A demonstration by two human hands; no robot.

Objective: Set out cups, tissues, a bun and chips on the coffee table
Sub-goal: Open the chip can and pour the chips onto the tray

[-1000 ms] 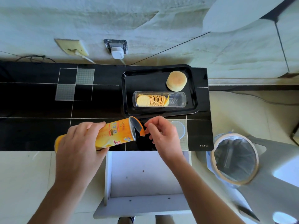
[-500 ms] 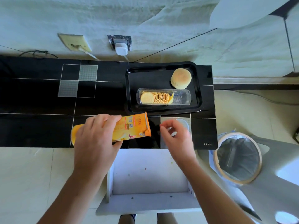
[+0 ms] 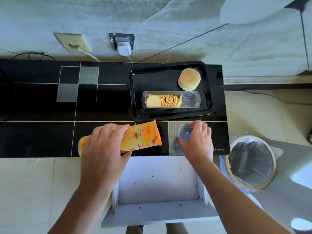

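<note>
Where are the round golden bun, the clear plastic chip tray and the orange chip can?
round golden bun (image 3: 189,79), head view, top crust
clear plastic chip tray (image 3: 192,99), head view, empty right end
orange chip can (image 3: 141,136), head view, printed side

Glossy black coffee table (image 3: 42,137) with thin white lines and grey dotted squares; orange chip can (image 3: 140,137); black tray (image 3: 135,92); golden-brown bun (image 3: 189,79)

Head view, single: worn on the person's head, wide-angle, facing forward and steeply down onto the black tabletop (image 3: 38,137); close, at arm's reach; wall above, floor below.
</note>
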